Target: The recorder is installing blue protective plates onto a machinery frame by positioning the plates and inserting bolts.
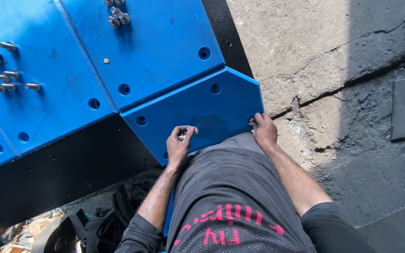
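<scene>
The left hand (179,144) pinches a small silver bolt (187,132) in closed fingers, just above the small blue panel (198,107). The right hand (263,131) rests at that panel's right corner, fingers curled tight over a hole at the edge (251,120); whether they hold anything, I cannot tell. More bolts (4,65) lie loose on the bigger blue panel (48,93) beside it.

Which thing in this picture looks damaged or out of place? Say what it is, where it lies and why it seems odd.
The concrete floor is damaged: a long crack runs across it right of the blue panel that both hands touch. A small tan bit also lies loose on the upper blue plate, apart from the grouped silver bolts.
</scene>
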